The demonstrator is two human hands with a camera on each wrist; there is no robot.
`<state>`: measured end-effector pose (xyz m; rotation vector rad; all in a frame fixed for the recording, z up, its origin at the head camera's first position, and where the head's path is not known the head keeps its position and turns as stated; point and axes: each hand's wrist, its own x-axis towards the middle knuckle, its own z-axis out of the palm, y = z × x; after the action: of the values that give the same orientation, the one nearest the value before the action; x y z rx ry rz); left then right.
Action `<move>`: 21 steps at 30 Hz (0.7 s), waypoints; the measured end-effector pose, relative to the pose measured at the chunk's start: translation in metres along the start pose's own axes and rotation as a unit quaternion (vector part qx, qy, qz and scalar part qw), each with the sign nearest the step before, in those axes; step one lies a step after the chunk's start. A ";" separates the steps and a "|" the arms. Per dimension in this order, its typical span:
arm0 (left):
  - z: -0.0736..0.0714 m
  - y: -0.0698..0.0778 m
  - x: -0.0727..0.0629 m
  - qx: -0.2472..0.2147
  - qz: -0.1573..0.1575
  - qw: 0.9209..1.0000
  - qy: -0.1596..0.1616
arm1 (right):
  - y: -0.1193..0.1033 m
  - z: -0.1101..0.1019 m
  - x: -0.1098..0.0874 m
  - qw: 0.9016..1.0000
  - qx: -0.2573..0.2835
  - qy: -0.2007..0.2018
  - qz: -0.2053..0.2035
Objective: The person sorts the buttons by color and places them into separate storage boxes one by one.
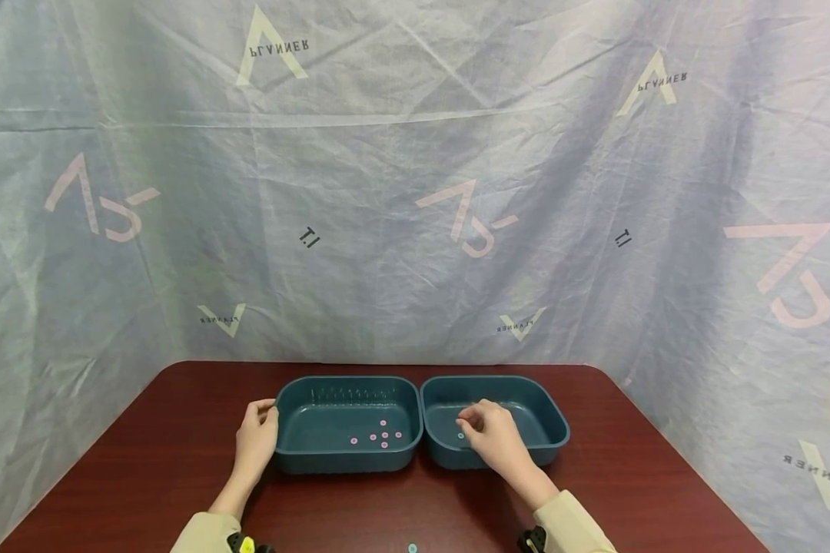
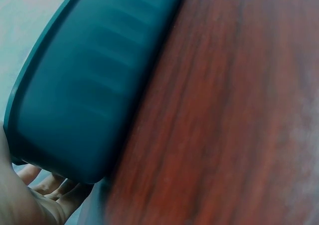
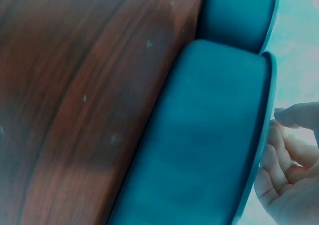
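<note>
My left hand (image 1: 257, 436) grips the left end of a dark teal plastic bin (image 1: 346, 462), its thumb by the rim and its fingers curled round the outside wall. Several small pink buttons (image 1: 384, 435) lie scattered on that bin's floor, towards the right. Over the second teal bin (image 1: 456, 458) is my right hand (image 1: 494, 434), thumb and index fingertips close together and the other fingers curled. I cannot tell whether a small thing sits between those fingertips. Just below them shows a small light-blue button (image 1: 460, 435), inside the right bin.
Both bins stand side by side, ends nearly touching, on a dark red wood-grain table (image 1: 346, 511). Another light-blue button (image 1: 413, 548) lies at the near edge of the view. A grey printed cloth (image 1: 387, 153) hangs behind the table and along its sides.
</note>
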<state>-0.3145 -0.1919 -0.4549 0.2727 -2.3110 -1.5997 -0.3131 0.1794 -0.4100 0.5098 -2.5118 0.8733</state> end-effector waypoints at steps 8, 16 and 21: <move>-0.001 0.001 -0.001 -0.002 0.000 1.000 -0.004 | -0.011 0.001 -0.006 1.000 0.004 -0.010 -0.025; -0.001 0.002 -0.001 -0.003 0.001 1.000 -0.004 | -0.024 0.001 -0.013 0.998 0.012 -0.040 -0.046; -0.001 0.002 -0.001 -0.002 0.002 1.000 -0.002 | -0.030 0.004 -0.020 0.996 0.018 -0.058 -0.063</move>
<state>-0.3129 -0.1917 -0.4533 0.2647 -2.3106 -1.6044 -0.2835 0.1582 -0.4078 0.7403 -2.5391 0.8642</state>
